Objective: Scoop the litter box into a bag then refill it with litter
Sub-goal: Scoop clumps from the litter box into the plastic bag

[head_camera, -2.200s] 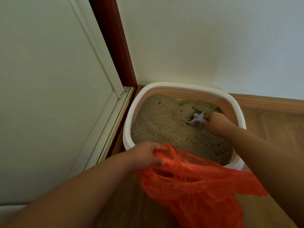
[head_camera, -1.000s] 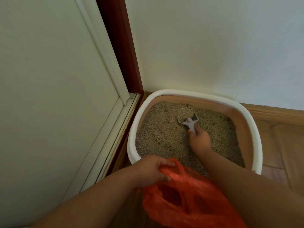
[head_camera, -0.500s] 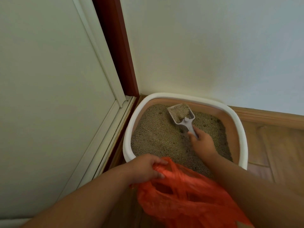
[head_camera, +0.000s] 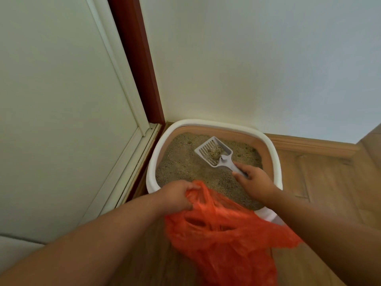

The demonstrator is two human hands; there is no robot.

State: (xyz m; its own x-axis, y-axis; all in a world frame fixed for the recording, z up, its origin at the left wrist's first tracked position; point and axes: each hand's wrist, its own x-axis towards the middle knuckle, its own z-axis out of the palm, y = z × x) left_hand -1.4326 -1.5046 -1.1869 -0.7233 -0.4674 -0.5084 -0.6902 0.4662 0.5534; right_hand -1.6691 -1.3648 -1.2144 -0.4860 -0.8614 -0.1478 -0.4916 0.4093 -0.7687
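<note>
A white-rimmed litter box (head_camera: 274,153) with tan inner walls sits in the room's corner, filled with brownish litter (head_camera: 185,166). My right hand (head_camera: 254,182) grips the handle of a grey slotted scoop (head_camera: 213,150), held above the litter with a small clump lying in its pan. My left hand (head_camera: 179,195) grips the rim of an orange plastic bag (head_camera: 224,238), holding its mouth open over the near edge of the box. The bag hides the box's front rim.
A pale wall (head_camera: 247,58) stands behind the box and a white sliding door (head_camera: 61,100) with a dark red frame (head_camera: 138,58) is at the left. Wooden floor (head_camera: 321,182) and baseboard run to the right.
The scoop has come up out of the litter; loose grains have sifted out, leaving a small clump in its pan. My left hand keeps its hold on the bag.
</note>
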